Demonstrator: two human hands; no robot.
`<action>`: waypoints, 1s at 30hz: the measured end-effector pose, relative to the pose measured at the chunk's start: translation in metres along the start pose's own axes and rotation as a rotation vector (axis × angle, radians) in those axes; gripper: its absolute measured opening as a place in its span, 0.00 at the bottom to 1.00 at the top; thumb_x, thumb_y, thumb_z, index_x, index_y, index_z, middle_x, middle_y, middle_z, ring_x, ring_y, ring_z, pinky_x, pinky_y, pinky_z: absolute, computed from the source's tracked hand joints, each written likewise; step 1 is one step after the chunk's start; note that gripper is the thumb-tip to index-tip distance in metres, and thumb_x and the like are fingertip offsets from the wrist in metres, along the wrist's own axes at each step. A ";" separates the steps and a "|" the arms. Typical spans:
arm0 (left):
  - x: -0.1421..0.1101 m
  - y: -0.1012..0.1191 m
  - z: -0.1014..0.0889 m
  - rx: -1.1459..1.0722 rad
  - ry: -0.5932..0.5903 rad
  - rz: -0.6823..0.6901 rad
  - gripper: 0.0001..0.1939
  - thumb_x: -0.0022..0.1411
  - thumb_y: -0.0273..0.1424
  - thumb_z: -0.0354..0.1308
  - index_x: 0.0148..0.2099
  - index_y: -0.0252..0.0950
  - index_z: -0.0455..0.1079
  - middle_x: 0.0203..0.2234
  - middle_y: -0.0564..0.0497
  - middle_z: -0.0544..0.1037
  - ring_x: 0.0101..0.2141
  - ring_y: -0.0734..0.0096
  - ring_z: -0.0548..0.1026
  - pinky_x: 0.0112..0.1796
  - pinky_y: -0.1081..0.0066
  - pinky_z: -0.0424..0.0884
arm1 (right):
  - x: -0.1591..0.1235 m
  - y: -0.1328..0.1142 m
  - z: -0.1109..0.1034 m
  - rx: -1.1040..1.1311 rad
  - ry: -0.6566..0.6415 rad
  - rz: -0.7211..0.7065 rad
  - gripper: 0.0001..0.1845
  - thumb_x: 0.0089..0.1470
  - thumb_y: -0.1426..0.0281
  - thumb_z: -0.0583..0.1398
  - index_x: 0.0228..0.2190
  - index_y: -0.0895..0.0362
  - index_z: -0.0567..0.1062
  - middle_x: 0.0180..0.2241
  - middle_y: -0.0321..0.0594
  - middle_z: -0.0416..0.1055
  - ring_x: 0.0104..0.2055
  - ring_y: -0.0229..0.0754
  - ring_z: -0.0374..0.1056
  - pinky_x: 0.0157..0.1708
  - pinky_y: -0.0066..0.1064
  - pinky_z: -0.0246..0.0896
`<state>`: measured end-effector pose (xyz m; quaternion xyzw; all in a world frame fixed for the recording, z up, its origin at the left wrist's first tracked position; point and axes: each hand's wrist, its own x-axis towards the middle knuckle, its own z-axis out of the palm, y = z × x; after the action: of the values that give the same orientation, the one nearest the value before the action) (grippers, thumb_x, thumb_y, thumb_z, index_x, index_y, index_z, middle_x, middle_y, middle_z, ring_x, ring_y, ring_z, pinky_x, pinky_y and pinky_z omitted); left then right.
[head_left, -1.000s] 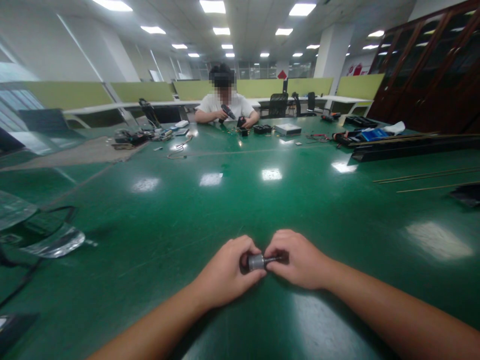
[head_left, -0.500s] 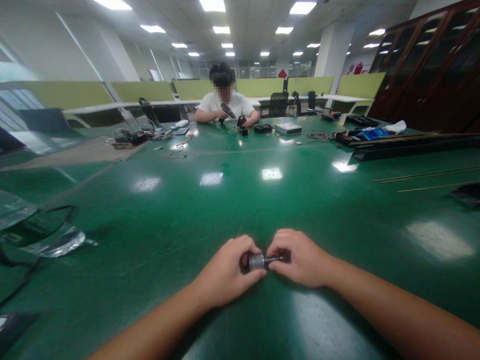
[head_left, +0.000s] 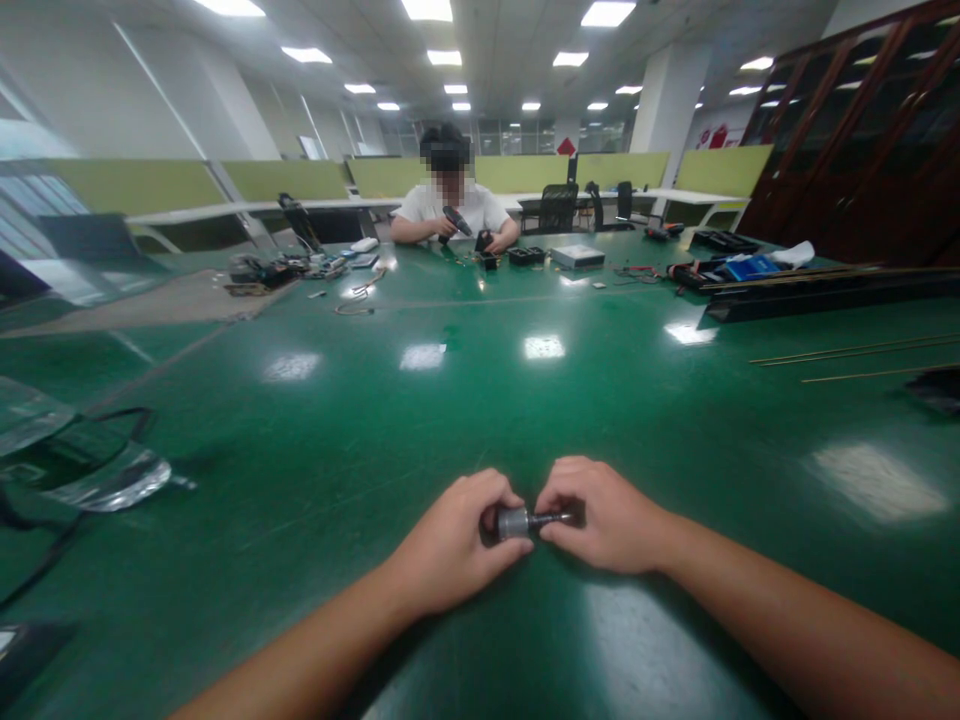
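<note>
On the green table (head_left: 480, 410), a small grey cylinder with a thin dark shaft (head_left: 514, 523) lies sideways between my hands; it looks like a small motor, though its exact kind cannot be made out. My left hand (head_left: 461, 540) is closed around the cylinder, thumb in front and fingers behind. The fingers of my right hand (head_left: 600, 515) are curled in a pinch at the shaft's right end. That hand's fingers partly cover the shaft tip, and my left palm hides the cylinder's left end.
A clear plastic container (head_left: 112, 475) with a dark strap stands at left. Across the table a person in a white shirt (head_left: 487, 208) holds a power drill (head_left: 457, 221). Thin rods (head_left: 862, 352) and a long black channel (head_left: 825, 297) lie at right, a pile of electronic parts (head_left: 262, 270) far left.
</note>
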<state>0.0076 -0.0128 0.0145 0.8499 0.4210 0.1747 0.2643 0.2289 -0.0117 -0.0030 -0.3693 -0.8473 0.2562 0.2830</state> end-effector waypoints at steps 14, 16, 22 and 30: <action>0.000 0.000 0.000 0.010 0.013 0.018 0.09 0.55 0.30 0.66 0.37 0.36 0.69 0.31 0.53 0.72 0.33 0.66 0.70 0.35 0.70 0.62 | -0.001 0.004 0.000 -0.025 0.012 -0.001 0.04 0.48 0.73 0.66 0.29 0.57 0.76 0.27 0.35 0.72 0.33 0.40 0.65 0.39 0.33 0.56; 0.000 0.000 -0.001 0.008 0.007 0.013 0.09 0.55 0.30 0.66 0.37 0.36 0.69 0.30 0.53 0.72 0.33 0.67 0.70 0.35 0.70 0.61 | -0.002 0.003 -0.001 -0.021 0.008 0.003 0.04 0.48 0.73 0.66 0.29 0.57 0.76 0.27 0.35 0.71 0.33 0.40 0.65 0.39 0.33 0.56; -0.001 0.000 -0.001 -0.004 0.009 0.017 0.10 0.55 0.30 0.66 0.38 0.36 0.69 0.30 0.53 0.72 0.33 0.67 0.70 0.35 0.70 0.61 | -0.002 0.004 -0.002 -0.027 0.008 0.000 0.04 0.48 0.74 0.66 0.28 0.57 0.75 0.27 0.35 0.71 0.33 0.40 0.65 0.39 0.34 0.56; 0.000 -0.001 -0.002 0.000 0.006 0.015 0.10 0.55 0.30 0.66 0.38 0.36 0.69 0.30 0.53 0.71 0.32 0.67 0.69 0.34 0.70 0.62 | -0.003 0.005 -0.004 -0.039 0.004 0.002 0.04 0.48 0.73 0.66 0.28 0.57 0.76 0.26 0.35 0.71 0.33 0.40 0.65 0.40 0.34 0.56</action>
<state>0.0063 -0.0120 0.0152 0.8526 0.4154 0.1791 0.2615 0.2360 -0.0104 -0.0039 -0.3763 -0.8511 0.2390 0.2772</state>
